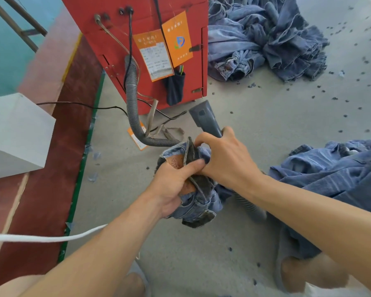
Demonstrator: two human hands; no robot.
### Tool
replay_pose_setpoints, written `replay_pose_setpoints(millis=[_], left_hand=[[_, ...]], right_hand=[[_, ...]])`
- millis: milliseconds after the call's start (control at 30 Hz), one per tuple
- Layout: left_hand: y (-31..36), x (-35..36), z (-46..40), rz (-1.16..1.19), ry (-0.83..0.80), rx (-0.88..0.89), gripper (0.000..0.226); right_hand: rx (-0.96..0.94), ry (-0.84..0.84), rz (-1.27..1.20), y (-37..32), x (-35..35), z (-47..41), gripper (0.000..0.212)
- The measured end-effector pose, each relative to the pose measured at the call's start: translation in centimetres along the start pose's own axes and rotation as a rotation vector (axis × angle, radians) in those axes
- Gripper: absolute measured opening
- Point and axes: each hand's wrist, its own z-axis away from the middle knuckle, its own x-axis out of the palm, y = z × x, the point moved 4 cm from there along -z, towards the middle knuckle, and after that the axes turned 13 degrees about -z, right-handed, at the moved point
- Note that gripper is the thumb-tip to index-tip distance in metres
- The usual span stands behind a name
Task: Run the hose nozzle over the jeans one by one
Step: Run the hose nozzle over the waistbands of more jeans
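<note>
The left hand [171, 185] grips the bunched waistband of the jeans [198, 202], thumb pressed on the fabric. The right hand [225, 159] holds the grey hose nozzle [204, 117], wide mouth pointing up, away from the denim. The ribbed hose [133, 99] runs to the red machine [178, 9].

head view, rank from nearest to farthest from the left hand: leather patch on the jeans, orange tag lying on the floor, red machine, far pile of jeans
1. Leather patch: at the left hand's fingertips, on the held jeans.
2. Orange tag: on the floor, up and left, beside the ribbed hose.
3. Red machine: standing beyond it.
4. Far pile of jeans: top right, farthest.
</note>
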Motion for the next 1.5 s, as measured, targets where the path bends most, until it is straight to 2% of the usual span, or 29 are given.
replay_pose_setpoints(millis=[100, 167, 267, 300, 367, 400, 500, 600, 767, 833, 967, 1067, 1167, 1267, 1367, 1433, 1500], left_hand=[[0.1, -1.3, -0.2, 0.086, 0.042, -0.080, 0.028], [0.2, -2.4, -0.1, 0.123, 0.050, -0.114, 0.034], [-0.3, -4.1, 0.4, 0.208, 0.042, -0.185, 0.037], [-0.4, -4.6, 0.6, 0.240, 0.028, -0.191, 0.039], [-0.6, -5.2, 0.9, 0.283, 0.005, -0.183, 0.043], [-0.6, -5.4, 0.9, 0.300, -0.002, -0.172, 0.045], [-0.8, -5.4, 0.7, 0.313, -0.002, -0.149, 0.047], [-1.0, -5.1, 0.5, 0.284, 0.018, -0.155, 0.046], [-0.6, -3.9, 0.7, 0.084, -0.050, -0.082, 0.022], [-0.2, -3.9, 0.5, -0.037, -0.003, -0.081, 0.027], [0.7, -4.5, 0.4, -0.285, 0.064, -0.077, 0.033], [0.7, -4.5, 0.5, -0.114, -0.059, -0.118, 0.030], [0.7, -4.3, 0.2, 0.071, -0.035, -0.076, 0.023], [-1.2, -3.6, -0.2, 0.026, 0.070, -0.097, 0.037], [-2.9, -2.9, -0.1, -0.112, 0.194, -0.156, 0.016], [-3.0, -3.1, -0.5, -0.077, 0.288, -0.165, 0.040], [-2.5, -3.1, -0.9, -0.046, 0.267, -0.142, 0.055]], right_hand=[[0.049, -0.030, -0.096, 0.6, -1.6, -0.7, 0.065], [-0.008, -0.046, -0.096, 0.8, -3.4, -1.0, 0.070], [0.022, -0.110, -0.165, 1.9, -6.5, -0.3, 0.093], [0.054, -0.155, -0.154, 2.3, -7.3, 0.4, 0.089], [0.048, -0.295, -0.053, 3.0, -8.1, 1.9, 0.052], [0.044, -0.384, -0.013, 3.2, -8.2, 2.8, 0.041], [0.060, -0.541, 0.030, 3.2, -7.7, 4.5, 0.033], [0.046, -0.494, 0.025, 2.7, -6.7, 4.3, 0.037], [0.096, -0.212, -0.134, 2.7, -7.1, 1.9, 0.028], [0.115, -0.214, -0.204, 3.1, -8.4, 2.0, 0.025], [0.032, -0.293, -0.172, 3.1, -9.8, 3.3, 0.022], [-0.061, -0.315, -0.048, 3.1, -9.2, 4.2, 0.029], [-0.123, -0.321, 0.025, 2.8, -8.2, 5.0, 0.026], [-0.146, -0.273, 0.015, 2.6, -8.0, 5.0, 0.027], [-0.142, -0.217, -0.011, 2.6, -8.1, 4.3, 0.032], [-0.130, -0.230, 0.003, 2.8, -8.5, 4.0, 0.035], [-0.103, -0.286, 0.027, 3.3, -8.8, 3.9, 0.033]])
